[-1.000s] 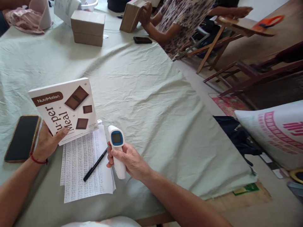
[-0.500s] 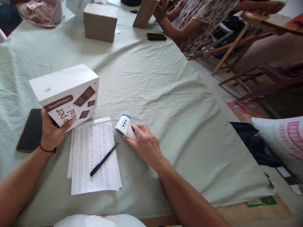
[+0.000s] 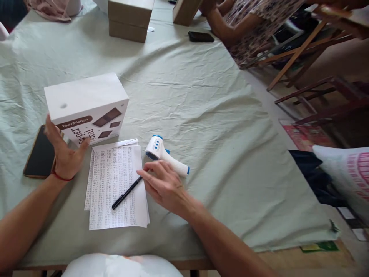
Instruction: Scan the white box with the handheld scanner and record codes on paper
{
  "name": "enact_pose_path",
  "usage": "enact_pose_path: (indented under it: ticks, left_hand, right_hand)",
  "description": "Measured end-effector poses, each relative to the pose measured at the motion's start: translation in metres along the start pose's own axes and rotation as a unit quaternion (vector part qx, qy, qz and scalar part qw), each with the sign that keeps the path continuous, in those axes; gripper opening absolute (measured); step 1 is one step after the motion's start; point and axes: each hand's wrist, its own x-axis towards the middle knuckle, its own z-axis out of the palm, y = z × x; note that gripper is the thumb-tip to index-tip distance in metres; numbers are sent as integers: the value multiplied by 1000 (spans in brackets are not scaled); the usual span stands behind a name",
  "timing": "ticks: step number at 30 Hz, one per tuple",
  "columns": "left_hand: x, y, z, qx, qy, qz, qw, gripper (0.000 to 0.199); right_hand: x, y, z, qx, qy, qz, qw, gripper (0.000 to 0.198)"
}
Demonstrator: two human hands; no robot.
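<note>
My left hand is at the lower left corner of a white NutriMotion box. Its fingers are spread, one along the box's side and the thumb against the printed front. The box rests on the cloth. A white and blue infrared thermometer lies just beyond my right hand. That hand is loosely bent with nothing in its grasp, and a fingertip is at the upper end of a black pen. Beneath the pen are sheets of paper covered in small rows of print or writing.
A dark tablet or phone lies left of the box. Farther back on the green tablecloth are a brown carton and a black phone. Another person's arm rests at the far edge. Wooden chairs and a white sack are at right.
My right hand has let go of the thermometer, now lying on the cloth, and moved left to the pen. My left hand's grip on the box has loosened, and the box is set down.
</note>
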Motion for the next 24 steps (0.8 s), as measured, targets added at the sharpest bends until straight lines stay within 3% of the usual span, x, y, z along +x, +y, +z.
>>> enact_pose_path:
  ticks: [1,3,5,6,8,11,14,17,19,21,23,24]
  left_hand:
    - [-3,1,-1,46,46,61,996,92]
    - [-10,2,-4,121,126,212,961,94]
    - [-18,5,-3,127,114,319,932,82]
    - [-21,8,-1,119,63,342,930,68]
    - [-27,14,4,97,-105,344,928,41]
    - [-31,23,15,108,-329,309,886,33]
    - [-31,29,25,167,-428,294,838,37]
    - [-31,36,36,204,-463,314,803,39]
    - [-33,42,45,232,-463,329,790,39]
    - [-37,48,54,272,-457,332,779,44]
    - [-43,52,63,306,-452,326,772,52]
    - [-45,52,66,317,-448,326,770,55]
  right_hand:
    - [0,-2,1,6,-23,-10,1000,34]
    - [-1,-3,5,-5,-53,-20,998,29]
    - [-1,-2,8,-25,-67,-30,997,25]
    - [-1,-2,8,-35,-70,-36,996,23]
    - [1,0,9,-56,-72,-53,994,20]
    - [2,5,5,-68,-76,-68,992,19]
    - [1,12,-1,-11,-63,-32,997,18]
    - [2,13,0,122,30,88,988,9]
    - [6,7,6,223,127,209,944,5]
    - [15,-1,16,332,193,307,871,7]
    - [26,-6,28,429,188,351,810,6]
    - [32,-6,32,450,184,357,798,7]
